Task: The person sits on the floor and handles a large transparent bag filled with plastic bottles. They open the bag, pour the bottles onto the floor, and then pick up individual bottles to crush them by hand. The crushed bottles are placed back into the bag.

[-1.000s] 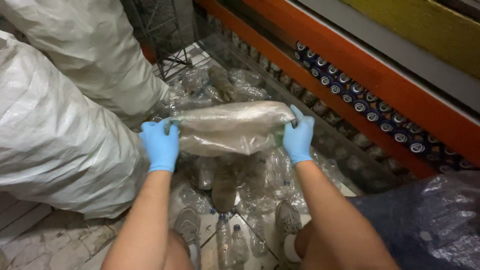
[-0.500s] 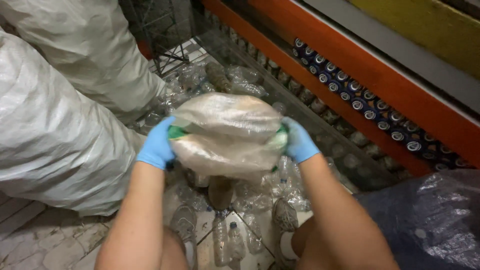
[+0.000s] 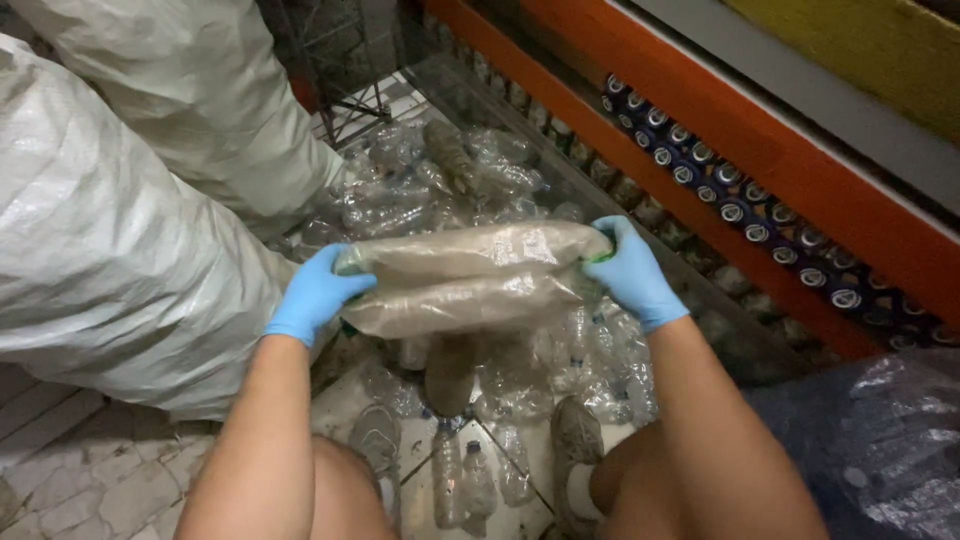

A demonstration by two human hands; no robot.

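Left hand: the left hand (image 3: 315, 297), in a blue glove, was closed around the 9 o'clock end of the flattened bottles, fingers curled over the top edge.
Right hand: the right hand (image 3: 632, 275), also gloved in blue, gripped the 3 o'clock end of the same load, fingers wrapped over it by a green cap.
Held thing: the flattened bottles (image 3: 470, 278), two large, dusty, clear plastic ones pressed flat and stacked one on the other, lay crosswise between both hands, near the middle of the view and raised above the floor.
Beyond the load: a heap of crushed clear bottles (image 3: 440, 180) lay at 12 o'clock from the hands, spreading toward the wire rack.
Below the load: more loose bottles (image 3: 470, 480) lay on the tiled floor (image 3: 80, 480) at 6 o'clock, between the person's knees and beside the shoes (image 3: 575, 440).
Left side: two big white woven sacks (image 3: 110, 250) stood at 9 and 11 o'clock, the nearer one just beside the left hand.
Right side: an orange shelf beam (image 3: 760, 160) ran from 12 to 3 o'clock, with a row of blue can tops (image 3: 740, 205) packed under it.
Lower right: a dark blue plastic bag (image 3: 880, 450) sat at 4 o'clock, well apart from the hands.
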